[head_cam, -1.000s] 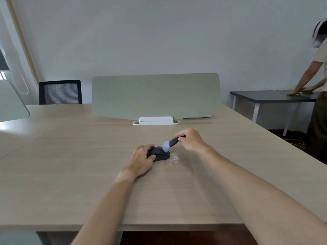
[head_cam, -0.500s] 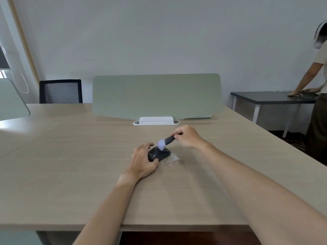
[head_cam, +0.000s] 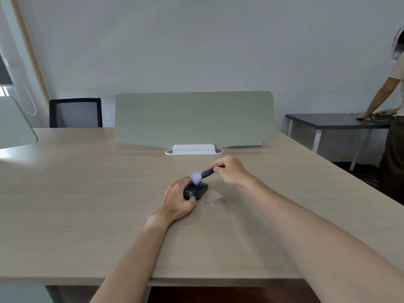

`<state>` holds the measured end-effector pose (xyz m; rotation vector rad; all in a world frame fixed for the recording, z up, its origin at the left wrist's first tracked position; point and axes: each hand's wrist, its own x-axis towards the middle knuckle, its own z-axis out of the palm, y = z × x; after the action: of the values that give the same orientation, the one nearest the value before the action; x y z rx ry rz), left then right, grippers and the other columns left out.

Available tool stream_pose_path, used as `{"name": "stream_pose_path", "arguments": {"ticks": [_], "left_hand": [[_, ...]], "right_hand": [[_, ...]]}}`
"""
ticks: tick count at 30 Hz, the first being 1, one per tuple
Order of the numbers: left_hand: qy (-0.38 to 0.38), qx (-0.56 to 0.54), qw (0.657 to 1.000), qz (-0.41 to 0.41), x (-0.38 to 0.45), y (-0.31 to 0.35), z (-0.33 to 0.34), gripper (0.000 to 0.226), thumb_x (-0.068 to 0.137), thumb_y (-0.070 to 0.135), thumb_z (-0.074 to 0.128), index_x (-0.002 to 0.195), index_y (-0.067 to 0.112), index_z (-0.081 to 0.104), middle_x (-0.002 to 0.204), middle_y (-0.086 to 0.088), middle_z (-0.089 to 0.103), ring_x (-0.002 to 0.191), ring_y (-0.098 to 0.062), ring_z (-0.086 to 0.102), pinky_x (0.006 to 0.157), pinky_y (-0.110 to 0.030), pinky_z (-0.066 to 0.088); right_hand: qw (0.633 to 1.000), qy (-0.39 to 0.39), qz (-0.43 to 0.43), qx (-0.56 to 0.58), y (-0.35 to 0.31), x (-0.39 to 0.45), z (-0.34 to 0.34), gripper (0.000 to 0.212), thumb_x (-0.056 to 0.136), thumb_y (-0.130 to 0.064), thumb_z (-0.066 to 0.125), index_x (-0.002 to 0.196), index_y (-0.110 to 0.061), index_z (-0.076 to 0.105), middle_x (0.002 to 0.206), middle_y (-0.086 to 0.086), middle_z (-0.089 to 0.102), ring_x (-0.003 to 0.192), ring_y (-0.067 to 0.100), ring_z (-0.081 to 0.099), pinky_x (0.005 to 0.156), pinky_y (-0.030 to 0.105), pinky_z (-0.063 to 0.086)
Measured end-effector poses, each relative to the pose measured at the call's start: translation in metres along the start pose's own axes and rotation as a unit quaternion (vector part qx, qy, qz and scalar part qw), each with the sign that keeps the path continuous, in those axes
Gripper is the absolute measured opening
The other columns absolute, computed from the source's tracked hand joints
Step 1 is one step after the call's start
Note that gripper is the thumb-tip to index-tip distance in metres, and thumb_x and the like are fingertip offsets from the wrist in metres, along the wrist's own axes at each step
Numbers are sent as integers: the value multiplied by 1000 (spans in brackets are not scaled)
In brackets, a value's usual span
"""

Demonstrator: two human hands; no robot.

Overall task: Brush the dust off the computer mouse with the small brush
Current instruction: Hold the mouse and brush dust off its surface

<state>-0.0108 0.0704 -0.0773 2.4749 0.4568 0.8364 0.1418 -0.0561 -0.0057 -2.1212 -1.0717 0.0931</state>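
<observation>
A black computer mouse [head_cam: 197, 192] lies on the wooden desk [head_cam: 87, 204] near its middle. My left hand [head_cam: 178, 199] grips the mouse from its left side, thumb at the near edge and fingers over the far edge. My right hand [head_cam: 229, 171] pinches the black handle of a small brush [head_cam: 202, 174]. The brush's pale bluish bristle head touches the top of the mouse at its far end. White dust [head_cam: 214, 197] lies scattered on the desk just right of the mouse.
A green divider panel [head_cam: 194, 119] with a white base [head_cam: 194, 149] stands across the desk behind the mouse. A black mesh chair [head_cam: 75, 112] sits at the far left. At the right, a person [head_cam: 393, 106] leans on a dark table [head_cam: 336, 121].
The brush head has moved left across the mouse, from its right side to its far top. My left hand has kept its hold on the mouse.
</observation>
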Motion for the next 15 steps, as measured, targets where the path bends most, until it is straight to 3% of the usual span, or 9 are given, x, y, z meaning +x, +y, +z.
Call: {"name": "stream_pose_path", "arguments": {"ticks": [2, 3, 5, 8, 11, 15], "left_hand": [[5, 0, 1000, -1, -1, 2, -1, 30, 66, 21, 52, 94, 22, 63, 69, 13, 58, 72, -17, 55, 66, -25, 41], [12, -3, 1000, -3, -2, 3, -1, 28, 66, 22, 53, 92, 21, 64, 67, 13, 59, 70, -16, 54, 65, -24, 40], [18, -7, 1000, -1, -2, 5, -1, 35, 66, 26, 56, 98, 20, 67, 79, 9, 69, 77, -17, 60, 72, -24, 45], [29, 13, 999, -8, -3, 5, -2, 45, 64, 38, 60, 104, 18, 67, 98, 3, 70, 98, -21, 63, 86, -32, 48], [19, 10, 999, -28, -2, 3, -1, 61, 62, 39, 60, 119, 17, 59, 120, 1, 62, 117, -22, 52, 98, -41, 43], [-7, 10, 1000, -12, -1, 4, -2, 31, 65, 29, 51, 93, 20, 61, 79, 6, 63, 80, -24, 58, 76, -42, 50]], "right_hand": [[999, -28, -18, -6, -4, -3, 5, 27, 93, -9, 55, 108, -14, 77, 114, 3, 74, 114, 19, 62, 89, 21, 40], [999, -37, -22, -16, -4, -4, 6, 27, 93, -8, 55, 110, -14, 76, 116, 3, 74, 115, 19, 62, 94, 23, 43], [997, -36, -22, -61, -3, -5, 5, 31, 93, -8, 54, 113, -16, 75, 121, 4, 72, 117, 23, 62, 102, 32, 46], [990, -13, -5, -141, 0, -5, -3, 34, 92, -7, 50, 112, -20, 74, 126, 3, 68, 118, 28, 59, 100, 38, 47], [995, 0, -6, -97, 0, -3, -6, 33, 92, -7, 50, 112, -17, 75, 123, 4, 70, 117, 26, 60, 100, 36, 47], [999, -20, -20, -22, -7, -4, 0, 29, 92, -5, 54, 109, -12, 76, 115, 5, 74, 114, 19, 63, 90, 21, 42]]}}
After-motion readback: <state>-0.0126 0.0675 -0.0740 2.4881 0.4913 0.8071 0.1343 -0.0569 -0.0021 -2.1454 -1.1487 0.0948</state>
